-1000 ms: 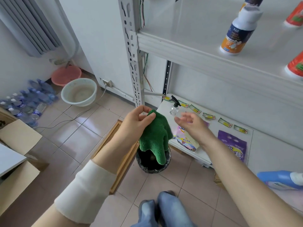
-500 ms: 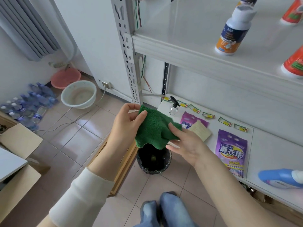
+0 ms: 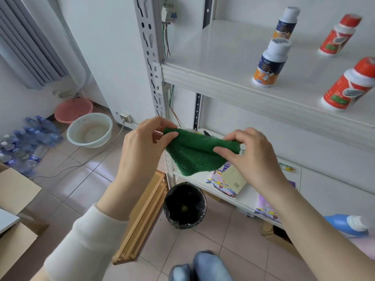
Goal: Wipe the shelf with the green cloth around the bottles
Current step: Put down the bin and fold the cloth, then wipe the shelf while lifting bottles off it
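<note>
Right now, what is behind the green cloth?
The left hand and right hand hold the green cloth before the lower shelf's left end. A black spray trigger peeks above it, a printed packet below; the sprayer's body is covered.

White walls (image 3: 113, 47), pale beige floor tiles (image 3: 67, 185) w/ soft daylight glare. Grey pleated curtain (image 3: 26, 43) top left. Below it on the floor: pink basin (image 3: 74, 110), white basin (image 3: 90, 129) just in front, pack of water bottles (image 3: 24, 142) nr the wall. Cardboard boxes (image 3: 14, 191) bottom left. Wall socket (image 3: 124, 117) low down. White shelf (image 3: 213, 57) on slotted grey upright (image 3: 149, 47); breaker (image 3: 168, 14) w/ red/green wires behind it. Wooden frames (image 3: 142, 216) flat on floor, beside black-lined bin (image 3: 184, 205).
</note>
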Tool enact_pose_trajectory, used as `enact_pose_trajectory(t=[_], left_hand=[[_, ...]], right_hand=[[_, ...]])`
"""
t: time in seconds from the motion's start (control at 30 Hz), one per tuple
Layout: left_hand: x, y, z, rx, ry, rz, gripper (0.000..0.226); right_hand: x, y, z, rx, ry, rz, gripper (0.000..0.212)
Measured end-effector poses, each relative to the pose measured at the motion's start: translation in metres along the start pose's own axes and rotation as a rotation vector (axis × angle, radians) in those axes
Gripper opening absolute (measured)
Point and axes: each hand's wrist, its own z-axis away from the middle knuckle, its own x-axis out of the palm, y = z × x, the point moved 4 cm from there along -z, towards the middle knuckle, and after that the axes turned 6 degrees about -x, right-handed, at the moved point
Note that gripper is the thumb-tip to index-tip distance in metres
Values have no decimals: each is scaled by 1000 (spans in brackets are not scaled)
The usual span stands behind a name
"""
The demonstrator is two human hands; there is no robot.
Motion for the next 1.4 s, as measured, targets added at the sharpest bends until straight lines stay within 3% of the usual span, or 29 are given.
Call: enact_pose_trajectory(t=[0.1, 0.27, 0.43, 0.6, 0.8, 0.9, 1.0, 1.1, 1.17, 1.4], left_hand=[[-6, 6, -10, 54, 46, 20, 12], [-5, 16, -32, 10, -29, 105, 7], [0, 43, -81, 72, 14, 106, 2], [27, 66, -144, 74, -7, 18, 15], [80, 89, -211, -17, 79, -86, 23], [109, 92, -228, -31, 1, -278, 36], [118, 90, -219, 115, -122, -442, 51], [136, 87, -189, 346, -441, -567, 54], [150, 80, -181, 408, -601, -695, 55], [174, 75, -216, 461, -726, -844, 56]], right_hand=[[-9, -15, -9, -110, 91, 17, 22], [-20, -31, -23, -36, -43, -163, 14], [-40, -42, -52, -12, 54, -208, 14], [-61, -48, -104, -68, 156, -104, 24], [-74, -28, -180, -93, 66, 137, 26], [-99, -18, -202, -189, 30, 217, 31], [-117, 0, -200, -283, -156, 322, 41], [-117, 24, -192, -324, -396, 330, 50], [-110, 34, -192, -358, -510, 365, 55], [-100, 42, -197, -457, -653, 396, 58]])
